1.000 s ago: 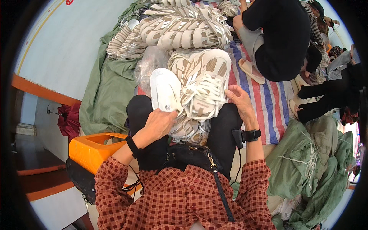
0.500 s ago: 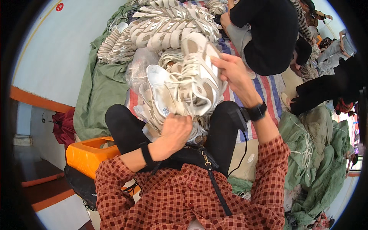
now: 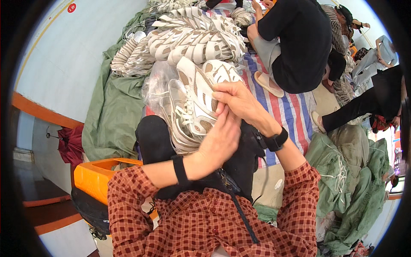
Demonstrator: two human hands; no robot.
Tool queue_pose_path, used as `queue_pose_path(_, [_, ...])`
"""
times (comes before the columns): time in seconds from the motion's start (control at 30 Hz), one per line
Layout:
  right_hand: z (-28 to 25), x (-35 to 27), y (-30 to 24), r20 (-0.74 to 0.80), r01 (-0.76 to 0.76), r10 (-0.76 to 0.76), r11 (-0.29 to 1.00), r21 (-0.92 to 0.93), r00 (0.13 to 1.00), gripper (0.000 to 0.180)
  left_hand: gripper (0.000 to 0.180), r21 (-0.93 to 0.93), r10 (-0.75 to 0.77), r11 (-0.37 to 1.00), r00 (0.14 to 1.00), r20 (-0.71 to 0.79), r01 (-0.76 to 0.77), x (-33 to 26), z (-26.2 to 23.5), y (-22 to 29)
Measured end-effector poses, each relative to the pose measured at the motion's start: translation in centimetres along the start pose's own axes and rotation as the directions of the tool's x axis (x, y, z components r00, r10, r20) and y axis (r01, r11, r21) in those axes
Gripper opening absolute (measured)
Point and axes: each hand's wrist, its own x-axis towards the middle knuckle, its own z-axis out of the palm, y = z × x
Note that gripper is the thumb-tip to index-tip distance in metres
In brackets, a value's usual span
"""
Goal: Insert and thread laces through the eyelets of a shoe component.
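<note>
A white and beige shoe upper with white laces lies tilted over my lap. My right hand is closed, pinching it by its right side. My left hand has its fingertips up against the right hand's fingers at that same edge. Motion smears the left hand, so whether it grips anything is not visible. Under and left of the upper is a stack of similar uppers between my knees. Another upper shows just behind, partly covered by the front one.
Beyond lies a big pile of nested uppers, with a smaller bundle to its left. A clear plastic bag sits near my left knee. An orange plastic stool is at my left. A person in black sits at the far right on striped sheeting.
The upper has tipped leftward and come down onto the stack. My left hand has moved right, from the laces to beside my right hand. My right hand has come lower and nearer.
</note>
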Motion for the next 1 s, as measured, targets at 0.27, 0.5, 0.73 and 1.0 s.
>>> queue_pose_path(0.27, [-1.0, -2.7, 1.5, -0.100, 0.138, -0.418, 0.502, -0.853, 0.903, 0.025, 0.035, 0.044, 0.071, 0.996, 0.989, 0.126, -0.077, -0.6, 0.3, -0.8])
queue_pose_path(0.5, [-0.3, -2.6, 3.5, -0.196, 0.020, -0.435, 0.444, -0.896, 0.879, 0.032, 0.047, -0.221, -0.044, 0.972, 0.987, 0.156, 0.078, -2.3, -0.6, -4.1])
queue_pose_path(0.73, [0.1, -1.6, 4.3, 0.043, 0.291, -0.547, 0.376, -0.880, 0.836, 0.023, 0.047, -0.225, -0.043, 0.972, 0.995, 0.092, 0.062, -1.9, 0.3, -3.8])
queue_pose_path(1.0, [-0.5, -2.1, 4.1, 0.289, 0.383, -0.361, 0.224, -0.896, 0.887, 0.027, 0.034, -0.310, -0.036, 0.950, 0.999, 0.015, 0.039, -3.3, 1.7, -5.2])
